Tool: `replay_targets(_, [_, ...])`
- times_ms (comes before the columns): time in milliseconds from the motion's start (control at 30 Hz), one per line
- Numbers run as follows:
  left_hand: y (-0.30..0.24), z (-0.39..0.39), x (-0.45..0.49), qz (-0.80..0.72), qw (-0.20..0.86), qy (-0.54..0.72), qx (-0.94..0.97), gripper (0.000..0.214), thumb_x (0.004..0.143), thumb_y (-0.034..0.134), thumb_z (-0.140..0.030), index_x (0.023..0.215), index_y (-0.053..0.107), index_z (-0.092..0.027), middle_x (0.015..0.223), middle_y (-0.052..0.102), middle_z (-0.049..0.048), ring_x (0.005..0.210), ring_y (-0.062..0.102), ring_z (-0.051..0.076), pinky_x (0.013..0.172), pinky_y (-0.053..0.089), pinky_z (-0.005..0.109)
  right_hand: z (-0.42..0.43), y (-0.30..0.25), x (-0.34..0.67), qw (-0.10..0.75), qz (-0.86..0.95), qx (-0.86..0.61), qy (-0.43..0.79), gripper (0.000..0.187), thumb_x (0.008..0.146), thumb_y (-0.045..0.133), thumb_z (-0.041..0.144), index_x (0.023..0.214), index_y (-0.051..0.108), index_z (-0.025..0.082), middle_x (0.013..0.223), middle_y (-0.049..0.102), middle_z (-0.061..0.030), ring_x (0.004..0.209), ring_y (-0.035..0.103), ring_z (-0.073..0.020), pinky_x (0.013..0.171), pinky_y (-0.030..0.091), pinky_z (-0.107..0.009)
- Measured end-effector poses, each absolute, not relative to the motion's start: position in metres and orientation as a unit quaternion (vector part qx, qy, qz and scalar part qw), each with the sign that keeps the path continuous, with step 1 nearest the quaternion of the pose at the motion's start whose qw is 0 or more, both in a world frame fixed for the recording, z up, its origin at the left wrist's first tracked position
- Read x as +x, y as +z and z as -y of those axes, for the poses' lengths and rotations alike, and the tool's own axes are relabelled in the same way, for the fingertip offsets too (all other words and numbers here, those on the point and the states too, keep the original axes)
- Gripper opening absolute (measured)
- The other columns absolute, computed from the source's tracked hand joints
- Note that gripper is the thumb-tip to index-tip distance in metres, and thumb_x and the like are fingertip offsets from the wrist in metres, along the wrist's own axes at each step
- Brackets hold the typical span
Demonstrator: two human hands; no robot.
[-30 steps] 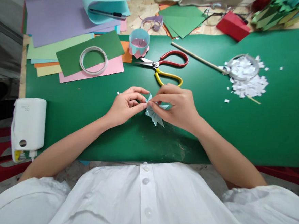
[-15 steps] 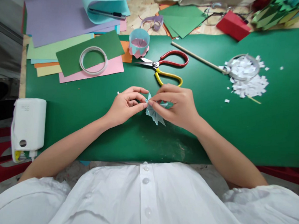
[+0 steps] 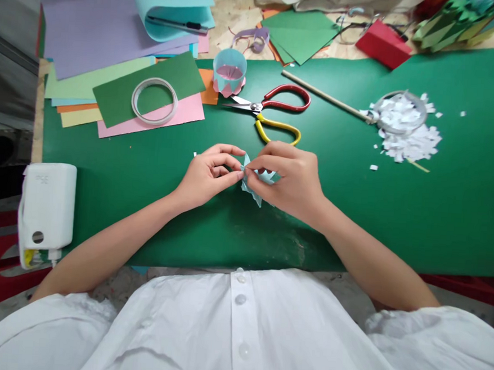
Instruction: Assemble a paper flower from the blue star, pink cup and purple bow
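Observation:
A small light-blue folded paper piece (image 3: 251,193) with pointed edges is held just above the green mat, between my two hands. My left hand (image 3: 209,174) pinches its left edge with thumb and fingertips. From the other side my right hand (image 3: 292,177) grips it between thumb and index finger, covering much of its right part. Beyond my hands lie scissors (image 3: 256,107) with one red and one yellow handle, blades pointing left. A blue and pink paper ring (image 3: 229,74) stands upright behind the scissors.
A roll of tape (image 3: 133,99) lies on coloured paper sheets (image 3: 183,70) at the left. A white power bank (image 3: 51,205) sits at the mat's left edge. Towards the right are a wooden stick (image 3: 325,94) and a heap of white paper scraps (image 3: 411,140).
My right hand has turned slightly and covers more of the blue paper's right side. My left hand stays in place.

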State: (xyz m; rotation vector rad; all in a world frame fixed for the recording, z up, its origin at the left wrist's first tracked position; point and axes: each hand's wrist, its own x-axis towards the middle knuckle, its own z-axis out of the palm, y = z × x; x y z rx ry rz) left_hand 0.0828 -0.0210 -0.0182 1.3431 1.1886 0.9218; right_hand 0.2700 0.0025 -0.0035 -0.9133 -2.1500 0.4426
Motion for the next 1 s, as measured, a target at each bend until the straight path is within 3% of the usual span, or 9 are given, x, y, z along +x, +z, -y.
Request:
replay_targets(200, [-0.019, 0.019, 0.083, -0.5, 0.55, 0.406, 0.532, 0.021, 0.072, 0.079, -0.036, 0.073, 0.071, -0.016, 0.113, 0.066, 0.011, 0.081, 0.061, 0.013, 0.059, 0.047, 0.023, -0.001, 0.002, 0.268, 0.412, 0.792, -0.397, 0.211, 0.012, 0.075, 0.065, 0.01, 0.065, 0.068, 0.018, 0.064, 0.062, 0.0004, 0.054, 0.052, -0.0085, 0.051, 0.042, -0.024])
replay_targets(400, [-0.021, 0.018, 0.083, -0.5, 0.579, 0.432, 0.478, 0.025, 0.071, 0.081, -0.037, 0.073, 0.067, -0.016, 0.108, 0.068, 0.007, 0.072, 0.058, 0.01, 0.063, 0.049, 0.024, -0.01, 0.017, 0.28, 0.435, 0.757, -0.424, 0.241, 0.014, 0.079, 0.067, 0.011, 0.068, 0.071, 0.02, 0.066, 0.064, -0.0027, 0.055, 0.05, -0.0103, 0.05, 0.04, -0.028])
replay_targets(467, [-0.021, 0.017, 0.083, -0.497, 0.585, 0.441, 0.465, 0.026, 0.071, 0.081, -0.038, 0.074, 0.066, -0.017, 0.103, 0.07, 0.0052, 0.067, 0.055, 0.008, 0.06, 0.048, 0.024, -0.023, 0.021, 0.295, 0.459, 0.739, -0.445, 0.211, 0.014, 0.081, 0.067, 0.014, 0.07, 0.074, 0.018, 0.067, 0.066, -0.005, 0.056, 0.049, -0.0095, 0.051, 0.039, -0.029])
replay_targets(567, [-0.022, 0.016, 0.082, -0.484, 0.599, 0.456, 0.446, 0.025, 0.073, 0.081, -0.038, 0.078, 0.067, -0.018, 0.08, 0.067, 0.0001, 0.058, 0.049, 0.006, 0.054, 0.043, 0.021, -0.051, 0.023, 0.333, 0.466, 0.709, -0.527, 0.055, 0.013, 0.078, 0.072, 0.025, 0.072, 0.08, 0.016, 0.061, 0.067, -0.0028, 0.055, 0.05, -0.0076, 0.053, 0.035, -0.032])
replay_targets(667, [-0.023, 0.015, 0.082, -0.472, 0.619, 0.462, 0.425, 0.023, 0.074, 0.08, -0.035, 0.078, 0.066, -0.018, 0.064, 0.058, -0.0039, 0.055, 0.046, 0.006, 0.05, 0.038, 0.018, -0.078, 0.021, 0.375, 0.337, 0.693, -0.638, -0.008, 0.031, 0.078, 0.069, 0.039, 0.075, 0.08, 0.011, 0.059, 0.068, 0.0001, 0.065, 0.061, -0.0139, 0.061, 0.036, -0.038])
replay_targets(733, [-0.023, 0.015, 0.082, -0.471, 0.626, 0.466, 0.411, 0.022, 0.074, 0.08, -0.033, 0.076, 0.064, -0.018, 0.065, 0.057, -0.0043, 0.055, 0.045, 0.005, 0.049, 0.036, 0.017, -0.09, 0.018, 0.395, 0.287, 0.639, -0.704, -0.119, 0.016, 0.076, 0.072, 0.024, 0.081, 0.081, 0.012, 0.068, 0.073, -0.0045, 0.083, 0.068, -0.0202, 0.073, 0.043, -0.04])
replay_targets(800, [-0.022, 0.016, 0.082, -0.476, 0.627, 0.467, 0.402, 0.021, 0.074, 0.08, -0.032, 0.075, 0.063, -0.018, 0.067, 0.057, -0.0043, 0.056, 0.045, 0.005, 0.049, 0.035, 0.016, -0.097, 0.015, 0.405, 0.209, 0.583, -0.768, -0.163, 0.018, 0.074, 0.073, 0.012, 0.089, 0.081, 0.012, 0.087, 0.078, -0.0135, 0.099, 0.07, -0.0277, 0.083, 0.044, -0.046])
replay_targets(900, [-0.018, 0.016, 0.082, -0.485, 0.633, 0.463, 0.387, 0.021, 0.074, 0.079, -0.031, 0.074, 0.063, -0.018, 0.065, 0.055, -0.0046, 0.055, 0.045, 0.005, 0.051, 0.037, 0.017, -0.102, 0.012, 0.403, 0.082, 0.506, -0.849, -0.13, 0.033, 0.076, 0.071, 0.004, 0.107, 0.079, 0.014, 0.113, 0.074, -0.022, 0.117, 0.066, -0.0336, 0.084, 0.04, -0.047])
replay_targets(1000, [-0.014, 0.015, 0.081, -0.492, 0.648, 0.461, 0.356, 0.023, 0.071, 0.081, -0.031, 0.074, 0.062, -0.018, 0.064, 0.054, -0.005, 0.057, 0.047, 0.005, 0.053, 0.039, 0.017, -0.101, 0.009, 0.393, 0.018, 0.534, -0.841, -0.083, 0.033, 0.085, 0.068, 0.017, 0.116, 0.076, 0.012, 0.118, 0.072, -0.0244, 0.12, 0.064, -0.034, 0.078, 0.036, -0.044])
